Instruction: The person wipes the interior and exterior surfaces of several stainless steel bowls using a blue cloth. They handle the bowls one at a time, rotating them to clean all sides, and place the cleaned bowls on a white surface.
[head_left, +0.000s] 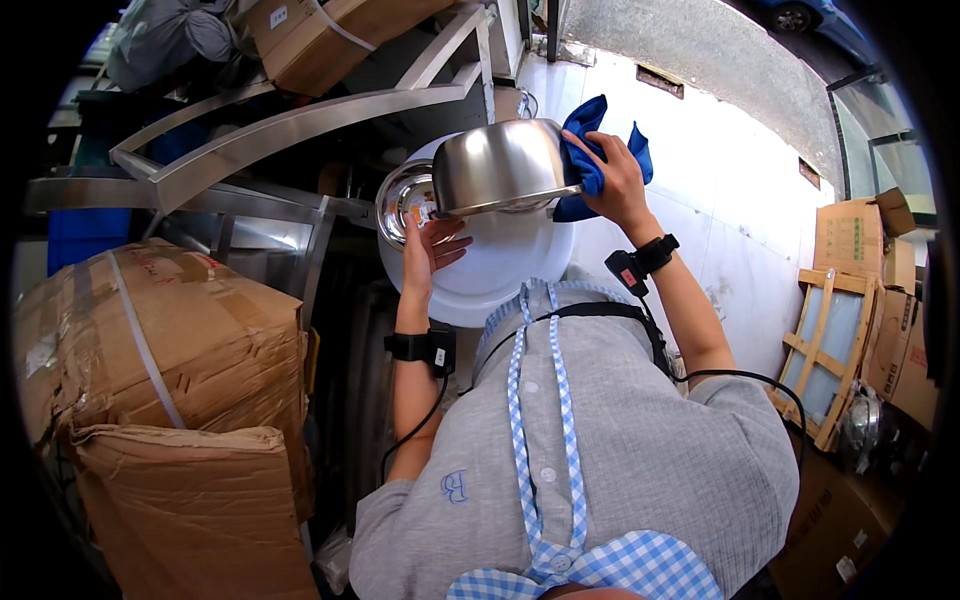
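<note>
A brushed stainless steel pot (499, 165) is tilted on its side above a white round table (495, 289). My right hand (619, 180) grips a blue cloth (581, 161) pressed against the pot's right side. Below the pot's left end is my left hand (427, 251), its fingers spread. Its upper fingers come close to the pot's rim; whether they touch cannot be told. Behind that hand, a shiny steel bowl or lid (390, 202) lies on the table with an orange and white sticker (420, 204) in its middle. The pot partly hides it.
A steel frame (300, 127) stands at the left, with a strapped cardboard box (352, 30) on it. Large taped cartons (180, 330) are stacked nearer on the left. White tiled floor (675, 247) extends right towards a wooden crate (821, 352) and more cartons (847, 236).
</note>
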